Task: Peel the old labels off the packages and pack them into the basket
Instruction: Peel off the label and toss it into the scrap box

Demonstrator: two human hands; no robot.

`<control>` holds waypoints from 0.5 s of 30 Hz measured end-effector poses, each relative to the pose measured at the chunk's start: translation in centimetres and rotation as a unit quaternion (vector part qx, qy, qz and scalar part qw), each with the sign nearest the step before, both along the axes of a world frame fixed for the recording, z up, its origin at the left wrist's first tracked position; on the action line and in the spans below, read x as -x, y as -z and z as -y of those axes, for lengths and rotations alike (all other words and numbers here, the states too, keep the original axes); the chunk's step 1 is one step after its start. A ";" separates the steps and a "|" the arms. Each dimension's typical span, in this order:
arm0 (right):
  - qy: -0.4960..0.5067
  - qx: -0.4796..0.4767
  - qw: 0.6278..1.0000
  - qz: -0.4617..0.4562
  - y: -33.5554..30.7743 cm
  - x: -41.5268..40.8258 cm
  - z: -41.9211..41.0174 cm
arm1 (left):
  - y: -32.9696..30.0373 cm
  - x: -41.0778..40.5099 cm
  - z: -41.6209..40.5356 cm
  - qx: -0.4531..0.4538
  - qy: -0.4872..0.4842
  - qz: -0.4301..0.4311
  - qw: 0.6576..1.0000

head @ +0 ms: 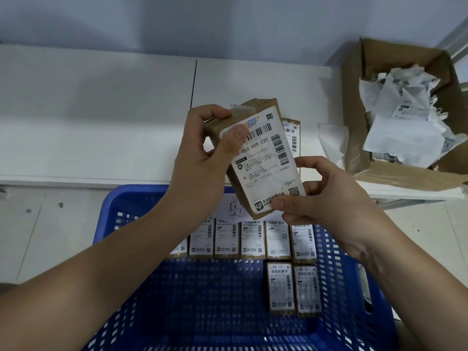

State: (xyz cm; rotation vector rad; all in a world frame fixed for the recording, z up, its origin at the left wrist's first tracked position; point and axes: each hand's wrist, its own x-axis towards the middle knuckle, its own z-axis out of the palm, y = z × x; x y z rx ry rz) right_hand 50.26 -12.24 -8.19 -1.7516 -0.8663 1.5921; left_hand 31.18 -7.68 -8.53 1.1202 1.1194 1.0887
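Hands first: I saw the left hand (202, 150) gripping the upper end of a brown package (255, 158), thumb pressed flat on the top left corner of its white shipping label (266, 160) and fingers curled round the back edge. The right hand (326, 196) pinched the lower right corner of the same package, thumb on the label face near the square code and fingers behind. The package was held tilted in the air, above the far rim of the blue basket (354, 287), label side toward the camera.

Below the hands, the basket held a row of labelled packages (240, 239) lying flat and side by side along its far wall, with two more packages (293, 287) placed in front of the row at its right end. A white sheet with handwriting (231, 209) lay against the far wall, partly hidden by the left forearm.

Behind the held package, further packages (291, 135) rested on the white bench (101, 110). At the bench's right end stood an open cardboard box (359, 138) filled with crumpled peeled labels (405, 117). One loose white scrap (331, 140) lay just beside the box.
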 end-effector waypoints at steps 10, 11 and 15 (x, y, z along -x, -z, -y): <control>0.004 0.027 0.999 0.020 0.6 -0.1 -0.3 | -0.3 -0.4 1.0 -0.098 0.049 0.032 0.993; 0.008 0.028 0.999 0.023 0.7 -0.1 -0.4 | -0.2 -0.4 1.2 -0.104 0.053 0.033 0.993; 0.009 0.033 0.999 0.029 0.9 0.1 -0.5 | -0.1 -0.3 1.3 -0.119 0.056 0.038 0.991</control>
